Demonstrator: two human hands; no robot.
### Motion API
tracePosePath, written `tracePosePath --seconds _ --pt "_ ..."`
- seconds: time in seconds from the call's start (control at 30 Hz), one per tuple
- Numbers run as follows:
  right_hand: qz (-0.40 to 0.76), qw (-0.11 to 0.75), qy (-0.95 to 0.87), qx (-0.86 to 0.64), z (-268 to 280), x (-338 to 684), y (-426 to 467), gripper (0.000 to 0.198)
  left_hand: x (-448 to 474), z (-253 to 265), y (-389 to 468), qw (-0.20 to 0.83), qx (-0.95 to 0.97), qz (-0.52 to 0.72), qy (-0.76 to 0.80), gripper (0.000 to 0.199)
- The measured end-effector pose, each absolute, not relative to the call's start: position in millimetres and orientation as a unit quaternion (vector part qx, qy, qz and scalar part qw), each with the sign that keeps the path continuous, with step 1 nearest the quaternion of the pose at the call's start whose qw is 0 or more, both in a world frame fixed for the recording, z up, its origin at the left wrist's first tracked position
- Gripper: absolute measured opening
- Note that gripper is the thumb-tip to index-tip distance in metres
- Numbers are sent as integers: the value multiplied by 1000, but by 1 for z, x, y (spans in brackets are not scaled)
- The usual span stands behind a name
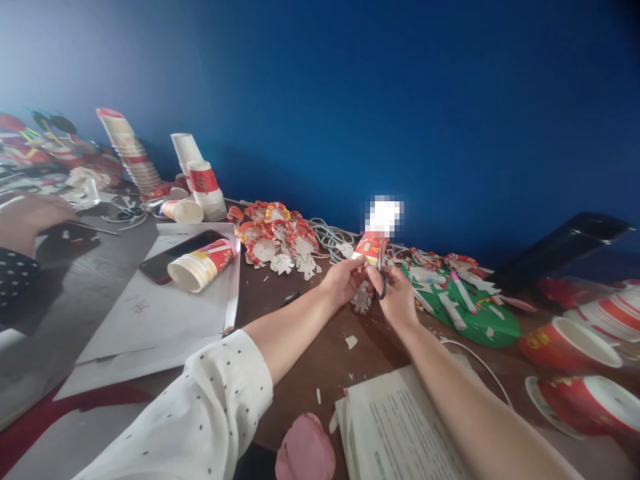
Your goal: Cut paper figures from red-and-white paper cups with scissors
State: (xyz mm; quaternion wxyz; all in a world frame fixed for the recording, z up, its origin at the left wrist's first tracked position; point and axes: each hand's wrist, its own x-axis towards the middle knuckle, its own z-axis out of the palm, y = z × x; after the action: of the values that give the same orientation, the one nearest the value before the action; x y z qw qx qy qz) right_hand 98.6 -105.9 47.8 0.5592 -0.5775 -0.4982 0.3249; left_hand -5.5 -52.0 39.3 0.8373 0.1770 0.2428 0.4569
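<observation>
In the middle of the head view, my left hand (342, 283) is closed on a red paper cup (369, 248) with yellow markings. A blurred-out white patch covers its upper end. Dark-handled scissors (383, 285) are in my right hand (399, 297), fingers wrapped round the handles. Their blades stand upright against the cup's right side; I cannot tell whether they are apart. Just below my hands lies a white paper cut-out (361, 300). To the left is a heap of red and white cut paper pieces (280, 237).
Stacked paper cups (133, 153) stand far left; more cups (203, 265) lie by a phone (165, 267). Another person's hand (37, 213) is at left. On the right, markers (463, 293) and scraps cover a green disc (493, 328). Papers (400, 427) lie in front.
</observation>
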Motion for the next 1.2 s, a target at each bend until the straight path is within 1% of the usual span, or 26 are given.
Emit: tracePosePath --seconds 0.13,0.3,0.47,0.63,0.77,0.97,1.2 --pt "344 564 -499 -561 41 97 -104 45 -7 38 -47 830 195 459 250 20" --pt "353 530 -520 -569 27 98 -103 45 -9 41 -45 823 161 491 238 19" --pt "328 514 -567 -554 18 97 -104 44 -8 47 -48 814 119 501 267 19" --pt "298 490 -603 -555 16 97 -106 40 -3 44 -47 785 105 546 272 20" --pt "270 474 -618 -567 14 100 -106 39 -2 44 -50 789 134 534 273 23" --pt "236 460 -629 -580 13 102 -106 44 -1 48 -54 787 121 525 300 23" --pt "233 462 -627 -582 16 100 -107 43 0 40 -51 794 136 513 296 26"
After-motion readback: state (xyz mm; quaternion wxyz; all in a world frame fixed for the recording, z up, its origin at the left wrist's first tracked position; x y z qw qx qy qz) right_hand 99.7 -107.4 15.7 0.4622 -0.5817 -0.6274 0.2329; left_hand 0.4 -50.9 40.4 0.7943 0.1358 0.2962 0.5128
